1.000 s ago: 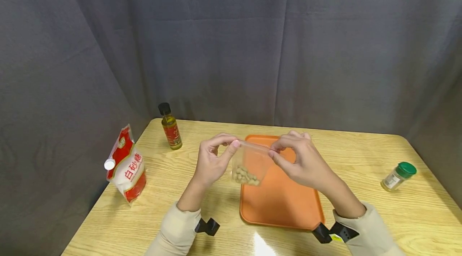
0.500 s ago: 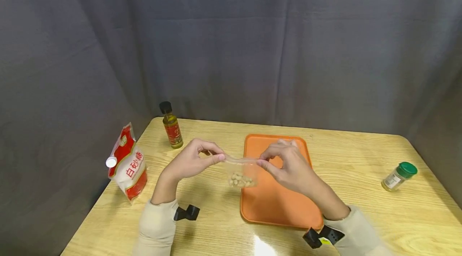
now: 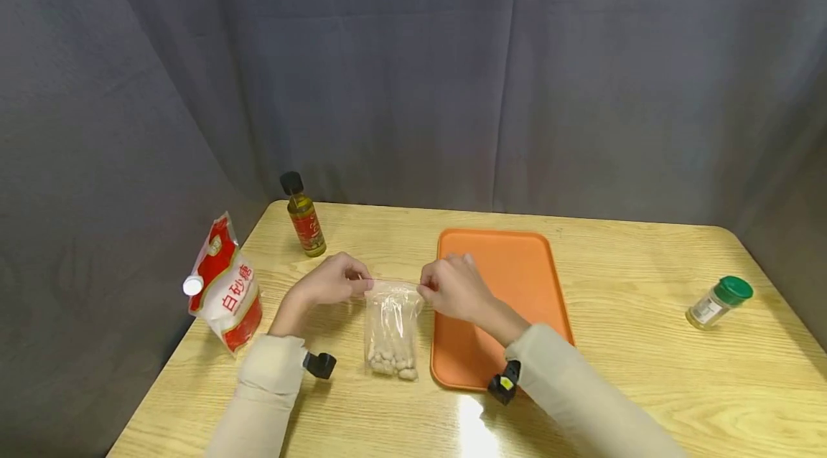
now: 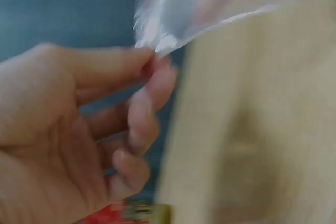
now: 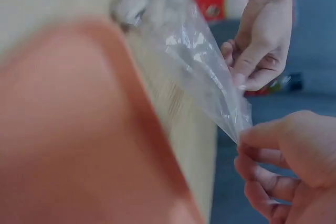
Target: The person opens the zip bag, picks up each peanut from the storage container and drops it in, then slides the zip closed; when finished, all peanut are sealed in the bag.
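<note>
A clear zip bag (image 3: 392,321) hangs between both hands, left of the orange tray (image 3: 507,271). Several pale, lumpy pieces, perhaps peanuts in the shell, lie along its bottom. My left hand (image 3: 332,280) pinches one top corner between thumb and index finger, as the left wrist view (image 4: 94,114) also shows. At the opposite top corner my right hand (image 3: 455,289) pinches the bag's edge. The right wrist view shows the bag (image 5: 194,56) stretched between the two hands. Whether the bag's lower end touches the table I cannot tell.
On the left stand a red-and-white sugar bag (image 3: 229,293) with a white cap and a dark-capped oil bottle (image 3: 306,227). A green-lidded spice jar (image 3: 711,309) stands at the far right of the wooden table (image 3: 633,286). Behind hangs a grey curtain (image 3: 400,85).
Both hands have moved left with the bag, from over the tray's left part to the table beside it. The bag's front now faces the head camera more fully.
</note>
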The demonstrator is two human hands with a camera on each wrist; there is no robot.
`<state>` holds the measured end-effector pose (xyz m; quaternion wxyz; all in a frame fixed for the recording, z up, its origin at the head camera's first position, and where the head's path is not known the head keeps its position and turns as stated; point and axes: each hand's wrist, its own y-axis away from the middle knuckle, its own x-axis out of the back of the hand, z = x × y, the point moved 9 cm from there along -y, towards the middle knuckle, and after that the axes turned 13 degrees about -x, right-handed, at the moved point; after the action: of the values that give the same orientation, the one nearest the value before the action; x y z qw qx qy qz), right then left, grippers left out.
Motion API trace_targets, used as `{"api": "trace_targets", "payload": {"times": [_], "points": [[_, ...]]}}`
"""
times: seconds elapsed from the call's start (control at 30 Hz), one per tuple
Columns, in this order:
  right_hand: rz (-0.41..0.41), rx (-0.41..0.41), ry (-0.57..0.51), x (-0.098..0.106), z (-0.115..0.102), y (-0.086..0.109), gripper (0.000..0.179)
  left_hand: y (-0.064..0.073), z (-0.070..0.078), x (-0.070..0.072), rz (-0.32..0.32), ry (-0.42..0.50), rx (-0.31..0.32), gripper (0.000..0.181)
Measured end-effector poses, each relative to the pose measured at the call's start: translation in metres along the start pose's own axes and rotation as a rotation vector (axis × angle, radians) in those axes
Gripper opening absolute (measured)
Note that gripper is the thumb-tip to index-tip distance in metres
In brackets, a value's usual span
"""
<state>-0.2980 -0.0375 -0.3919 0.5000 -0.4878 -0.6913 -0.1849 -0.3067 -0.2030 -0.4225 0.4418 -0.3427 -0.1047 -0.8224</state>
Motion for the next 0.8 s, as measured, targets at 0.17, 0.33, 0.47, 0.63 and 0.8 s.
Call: {"api": "trace_targets", "payload": {"times": [0.17, 0.33, 0.47, 0.63, 0.8], "points": [[-0.085, -0.055, 0.143, -0.024, 0.013, -0.027, 0.038, -0.019, -0.035, -0.008, -0.005, -0.189, 0.167, 0.019], [-0.156, -0.118, 0.267, -0.042, 0.025, -0.037, 0.054, -0.029, -0.044, -0.017, -0.068, -0.266, 0.246, 0.024], [-0.176, -0.169, 0.335, -0.051, 0.036, -0.037, 0.055, -0.033, -0.046, -0.023, -0.084, -0.252, 0.257, 0.029], [-0.137, -0.175, 0.316, -0.051, 0.038, -0.034, 0.057, -0.029, -0.050, -0.027, -0.047, -0.205, 0.301, 0.033], [-0.077, -0.173, 0.279, -0.049, 0.038, -0.029, 0.055, -0.024, -0.053, -0.027, 0.008, -0.249, 0.318, 0.020]]}}
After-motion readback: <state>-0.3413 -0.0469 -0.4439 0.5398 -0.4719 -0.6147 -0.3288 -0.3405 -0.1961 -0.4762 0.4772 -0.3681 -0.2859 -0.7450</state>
